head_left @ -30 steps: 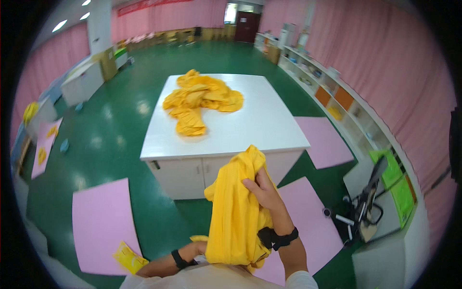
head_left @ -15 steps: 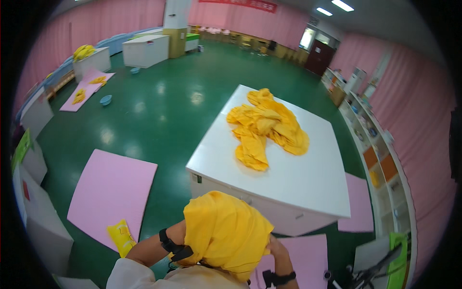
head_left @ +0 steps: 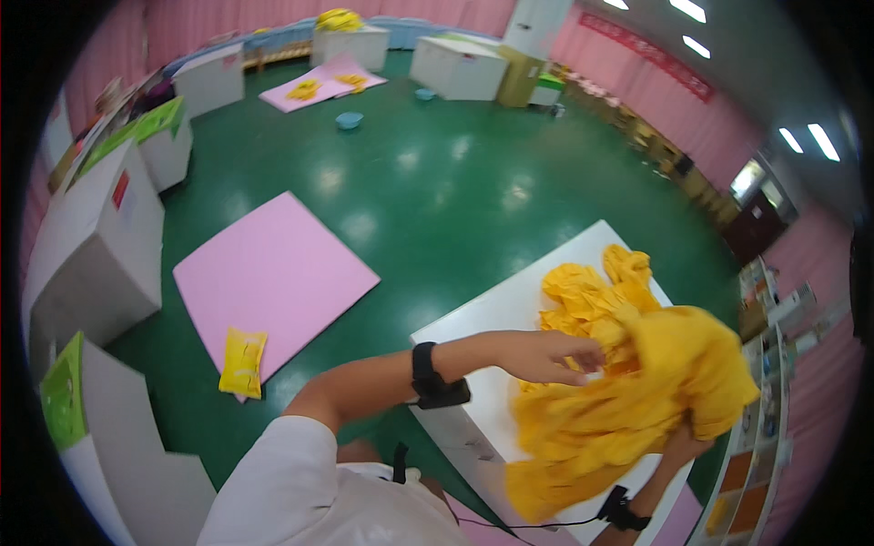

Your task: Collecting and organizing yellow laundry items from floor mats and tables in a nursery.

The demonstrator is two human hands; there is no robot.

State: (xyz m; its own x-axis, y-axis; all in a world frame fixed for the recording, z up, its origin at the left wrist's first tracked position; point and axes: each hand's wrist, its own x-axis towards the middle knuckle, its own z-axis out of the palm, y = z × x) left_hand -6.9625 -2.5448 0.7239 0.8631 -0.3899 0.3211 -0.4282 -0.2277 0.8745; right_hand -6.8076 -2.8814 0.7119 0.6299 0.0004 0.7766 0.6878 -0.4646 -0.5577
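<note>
A large yellow cloth (head_left: 583,437) hangs in loose folds over the near part of the white table (head_left: 473,318). My right hand (head_left: 685,444) grips its underside at the right, fingers partly hidden by the fabric. Above the cloth's left side, my left hand (head_left: 555,357) is stretched out with its fingers apart and nothing in them. Behind the held cloth, a crumpled yellow cloth pile (head_left: 578,289) lies on the tabletop. Where the held cloth ends and the pile begins is hard to tell.
Left of the table a pink mat (head_left: 273,259) lies on the green floor, with a yellow pouch (head_left: 243,362) at its near edge. Farther off are a blue basin (head_left: 349,120) and another pink mat (head_left: 282,94). White cabinets (head_left: 100,246) line the left; shelves (head_left: 751,409) stand right.
The view has turned left. The yellow cloth bundle has gone from against my body to over the table and hangs looser. My left hand has come out from behind it.
</note>
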